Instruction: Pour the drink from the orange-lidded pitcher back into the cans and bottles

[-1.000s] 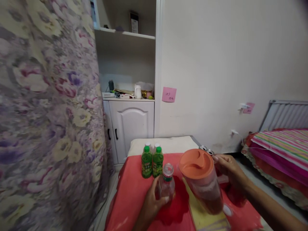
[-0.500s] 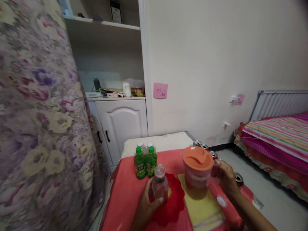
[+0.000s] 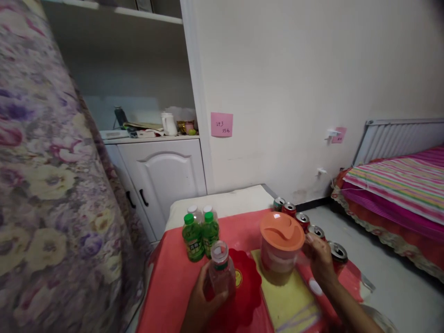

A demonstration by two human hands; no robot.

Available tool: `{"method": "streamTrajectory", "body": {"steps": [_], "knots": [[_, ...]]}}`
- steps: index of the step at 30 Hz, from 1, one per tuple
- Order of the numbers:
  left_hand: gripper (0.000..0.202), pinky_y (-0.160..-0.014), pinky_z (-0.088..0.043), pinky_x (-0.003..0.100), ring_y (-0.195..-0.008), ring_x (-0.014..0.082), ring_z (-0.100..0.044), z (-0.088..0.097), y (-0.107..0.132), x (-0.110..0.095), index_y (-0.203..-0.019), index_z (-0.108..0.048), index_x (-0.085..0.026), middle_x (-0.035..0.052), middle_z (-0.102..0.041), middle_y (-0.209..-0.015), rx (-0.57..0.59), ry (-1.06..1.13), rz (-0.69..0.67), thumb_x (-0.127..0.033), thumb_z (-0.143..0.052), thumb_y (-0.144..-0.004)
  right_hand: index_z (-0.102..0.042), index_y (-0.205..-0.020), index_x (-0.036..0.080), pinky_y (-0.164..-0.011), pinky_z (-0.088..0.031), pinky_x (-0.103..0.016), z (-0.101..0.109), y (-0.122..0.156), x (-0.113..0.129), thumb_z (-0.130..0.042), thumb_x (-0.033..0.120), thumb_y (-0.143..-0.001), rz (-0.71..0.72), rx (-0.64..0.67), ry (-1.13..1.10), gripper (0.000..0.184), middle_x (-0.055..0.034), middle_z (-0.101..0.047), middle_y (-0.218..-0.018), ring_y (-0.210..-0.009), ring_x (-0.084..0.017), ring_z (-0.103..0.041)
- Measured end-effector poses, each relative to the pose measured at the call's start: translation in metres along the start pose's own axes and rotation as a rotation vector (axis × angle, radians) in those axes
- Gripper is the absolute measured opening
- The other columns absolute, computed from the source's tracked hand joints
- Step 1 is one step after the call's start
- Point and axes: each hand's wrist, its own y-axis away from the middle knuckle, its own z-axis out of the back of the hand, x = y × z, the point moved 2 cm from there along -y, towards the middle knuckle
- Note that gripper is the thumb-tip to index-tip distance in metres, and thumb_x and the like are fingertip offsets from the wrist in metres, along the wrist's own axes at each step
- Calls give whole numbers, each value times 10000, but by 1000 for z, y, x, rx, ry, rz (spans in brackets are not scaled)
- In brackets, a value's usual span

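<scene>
Pitcher (image 3: 281,253), clear-walled with an orange lid and brownish liquid low inside, stands upright on a yellow mat (image 3: 287,300) on the red-covered counter (image 3: 169,286). The right hand (image 3: 319,263) is closed around its handle. To its left, the left hand (image 3: 201,303) is wrapped around a small clear bottle (image 3: 220,273), just near of two green bottles (image 3: 199,236).
</scene>
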Motion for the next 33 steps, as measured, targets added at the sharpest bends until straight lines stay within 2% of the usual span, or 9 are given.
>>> {"method": "streamTrajectory", "body": {"steps": [4,6,9,12,15,19,22,28,33], "knots": [[809,-1013,-510,488,-1203,405,-620,-2,-1,-2,-1233,-579,-204,127,-702,-1264,-40,12,41,-430,-908,-529,-402,-619,243,-494,-278,-273,0,1,6,-553,599,-855,3,-54,34,453,63,-355,-557,-507,-135,-324],[821,-994,-528,474,-1190,402,-630,-1,-2,-3,-1216,-594,-199,121,-715,-1245,-69,16,59,-419,-924,-497,-515,-706,227,-549,-378,-278,2,5,11,-587,589,-846,0,-53,62,395,30,-496,-623,-575,-160,-451],[827,-983,-540,466,-1181,398,-639,0,-3,-3,-1209,-602,-193,117,-727,-1224,-101,14,76,-416,-931,-483,-642,-995,196,-782,-502,-338,9,18,15,-644,539,-827,-11,4,102,382,-70,-696,-960,-891,-249,-626],[805,-1006,-524,484,-1184,399,-636,0,-3,-2,-1208,-603,-189,126,-721,-1233,-82,-3,57,-407,-925,-504,-638,-1181,217,-989,-471,-401,25,38,4,-611,501,-854,-31,65,243,433,-102,-662,-1249,-1183,-305,-583],[802,-1024,-509,492,-1199,401,-626,0,-3,-1,-1213,-594,-180,137,-708,-1254,-96,0,34,-406,-919,-516,-616,-1254,252,-1062,-439,-428,47,60,-19,-572,489,-866,-38,52,448,457,-99,-590,-1375,-1278,-309,-531],[826,-1016,-515,493,-1185,406,-634,0,-3,1,-1228,-589,-176,138,-713,-1246,-101,4,57,-385,-927,-503,-656,-1176,226,-1039,-460,-460,72,81,-50,-557,429,-850,-20,82,684,397,-126,-634,-1253,-1202,-321,-582],[843,-1010,-521,482,-1185,401,-635,0,-4,1,-1245,-578,-181,133,-710,-1253,-100,6,56,-392,-924,-505,-660,-1159,194,-1019,-478,-444,80,86,-65,-558,360,-808,-29,132,798,402,-139,-638,-1206,-1175,-322,-598],[826,-1005,-518,460,-1211,393,-621,-2,-1,-2,-1263,-547,-180,152,-685,-1291,-40,11,55,-373,-906,-544,-631,-1217,130,-976,-498,-421,82,80,-78,-516,386,-796,-117,183,903,506,-147,-635,-1183,-1118,-305,-627],[784,-1016,-499,462,-1216,388,-613,-3,3,-4,-1264,-540,-184,158,-670,-1304,5,39,-11,-351,-889,-581,-671,-1130,127,-931,-523,-419,86,82,-79,-563,468,-760,-138,93,850,515,-160,-680,-1119,-1056,-323,-662]]}}
